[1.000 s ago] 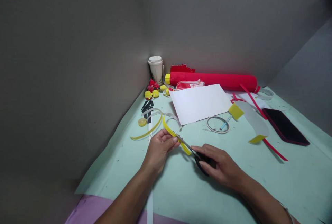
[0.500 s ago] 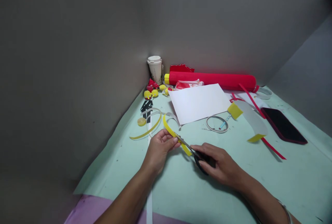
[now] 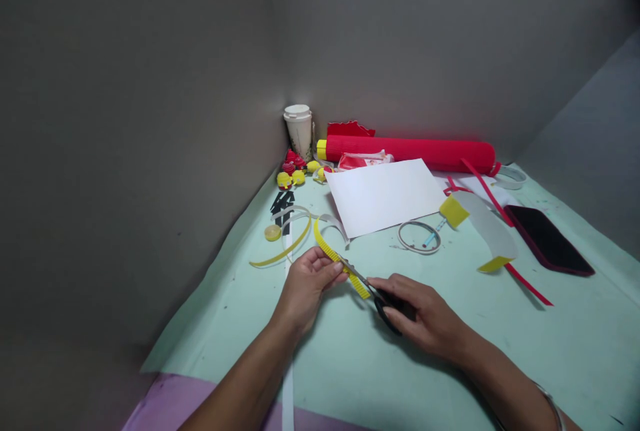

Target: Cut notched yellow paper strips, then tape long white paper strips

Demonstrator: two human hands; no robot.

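My left hand [image 3: 310, 284] pinches a ridged yellow strip of corrugated paper [image 3: 325, 242] between thumb and fingers. The strip curves up past the fingertips, and its other end hangs down to the right. My right hand [image 3: 420, 311] is closed around the black handles of a pair of scissors [image 3: 383, 304]. Their blades lie along the strip by my left thumb; whether they bite into the paper I cannot tell. Behind my left hand a thin yellow strip [image 3: 287, 254] curls on the table beside a small yellow coil [image 3: 273, 232].
A white sheet [image 3: 385, 198] lies ahead, with a red roll [image 3: 410, 153] and a lidded cup [image 3: 299, 131] behind it. Black pieces [image 3: 283, 208] and small red and yellow coiled shapes [image 3: 284, 180] sit at left. A phone [image 3: 547, 239] and a ring [image 3: 419, 238] are at right.
Almost nothing differs. Both hands, the yellow strip and the scissors keep nearly the same place; the whole view has shifted very slightly.
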